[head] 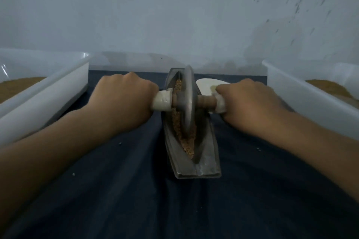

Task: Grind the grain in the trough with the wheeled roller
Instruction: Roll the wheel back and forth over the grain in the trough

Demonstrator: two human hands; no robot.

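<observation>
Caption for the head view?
The left hand and right hand grip the wheeled roller on grain in the trough.

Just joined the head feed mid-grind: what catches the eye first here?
Dead centre, the wheeled roller stands with its metal disc upright in the narrow trough, with brown grain packed along the groove. The left hand and right hand each grip a handle end either side of the disc. A left tub and right tub, both white, flank the dark cloth.

Light: I am working in dim, bluish light.
Glare: a glint is showing on the left tub.
Focus: everything is looking soft.
Edges: the lens is bending lines.
</observation>
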